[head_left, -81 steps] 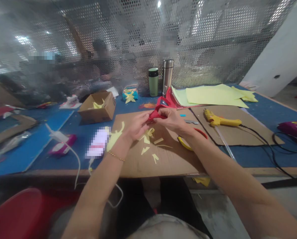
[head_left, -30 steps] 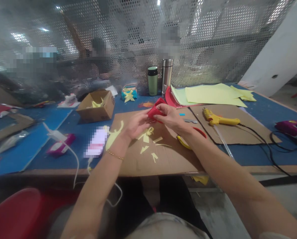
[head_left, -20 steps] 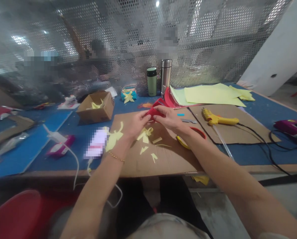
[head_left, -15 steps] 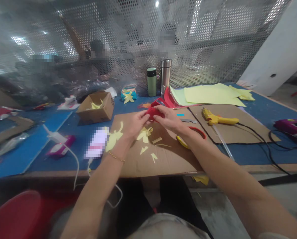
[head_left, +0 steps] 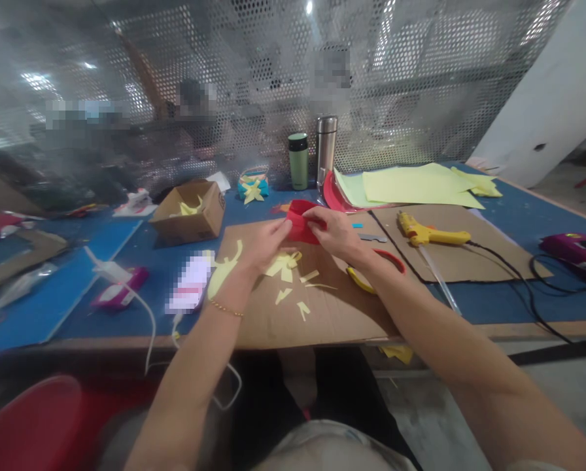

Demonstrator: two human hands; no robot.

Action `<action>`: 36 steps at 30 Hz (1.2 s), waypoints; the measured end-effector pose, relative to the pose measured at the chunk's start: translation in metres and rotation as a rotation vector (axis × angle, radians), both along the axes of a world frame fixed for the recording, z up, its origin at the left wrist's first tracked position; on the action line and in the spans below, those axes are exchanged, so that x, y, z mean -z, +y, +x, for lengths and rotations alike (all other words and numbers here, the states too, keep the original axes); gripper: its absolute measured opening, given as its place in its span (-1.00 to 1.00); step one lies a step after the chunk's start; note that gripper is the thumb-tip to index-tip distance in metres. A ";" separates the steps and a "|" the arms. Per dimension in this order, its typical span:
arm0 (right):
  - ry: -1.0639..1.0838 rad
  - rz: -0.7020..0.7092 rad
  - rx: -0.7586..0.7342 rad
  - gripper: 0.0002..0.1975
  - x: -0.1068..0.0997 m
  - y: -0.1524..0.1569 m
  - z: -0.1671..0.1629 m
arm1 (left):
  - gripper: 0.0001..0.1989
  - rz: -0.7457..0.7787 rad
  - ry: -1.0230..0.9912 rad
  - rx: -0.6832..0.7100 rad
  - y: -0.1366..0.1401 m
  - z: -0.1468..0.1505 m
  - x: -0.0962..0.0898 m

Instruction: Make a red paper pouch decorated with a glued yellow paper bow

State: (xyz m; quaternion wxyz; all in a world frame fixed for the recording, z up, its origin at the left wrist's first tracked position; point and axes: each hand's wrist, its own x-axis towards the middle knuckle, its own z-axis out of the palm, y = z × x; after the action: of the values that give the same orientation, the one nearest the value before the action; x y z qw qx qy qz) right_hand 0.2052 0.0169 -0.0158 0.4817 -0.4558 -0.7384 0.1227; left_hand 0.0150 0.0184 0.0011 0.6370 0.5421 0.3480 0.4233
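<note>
A red sheet [head_left: 301, 224], felt or paper, is held up over the cardboard mat [head_left: 268, 324]. My left hand [head_left: 272, 241] pinches its left edge. On the other side, my right hand [head_left: 336, 230] grips it with the fingers curled in. Below my hands lie yellow cut pieces [head_left: 284, 265] and several small scraps [head_left: 303, 310]. Scissors with a red and yellow handle [head_left: 362, 281] lie partly beneath my right forearm. A grey blade-like strip [head_left: 373, 237] and a small blue piece [head_left: 357, 226] are just right of my right hand.
A yellow glue gun [head_left: 433, 234] with a black cord rests on cardboard at the right. Behind stand a green tumbler [head_left: 299, 167], a steel flask [head_left: 326, 147] and yellow sheets [head_left: 415, 185]. Leftward are an open cardboard box [head_left: 189, 222], a phone [head_left: 189, 282] and white cables [head_left: 150, 314].
The red sheet, bunched between my fingers before, is now spread wider and flatter. My hands have moved slightly apart.
</note>
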 end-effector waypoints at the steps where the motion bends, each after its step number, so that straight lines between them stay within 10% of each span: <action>1: -0.022 -0.002 -0.007 -0.72 0.000 0.000 0.000 | -0.76 0.020 0.039 -0.026 -0.001 0.000 -0.001; 14: -0.394 0.192 -0.130 -0.80 0.000 -0.017 -0.015 | -0.71 -0.253 0.070 -0.069 -0.002 -0.004 -0.010; 36: -0.568 0.248 -0.127 -0.86 -0.006 -0.019 -0.009 | -0.72 -0.215 0.032 -0.145 0.003 -0.006 -0.007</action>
State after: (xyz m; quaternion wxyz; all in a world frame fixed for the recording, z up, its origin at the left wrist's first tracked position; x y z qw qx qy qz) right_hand 0.1958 -0.0020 -0.0100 0.2994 -0.3628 -0.8796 -0.0705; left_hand 0.0092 0.0214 0.0078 0.6537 0.4508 0.4398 0.4196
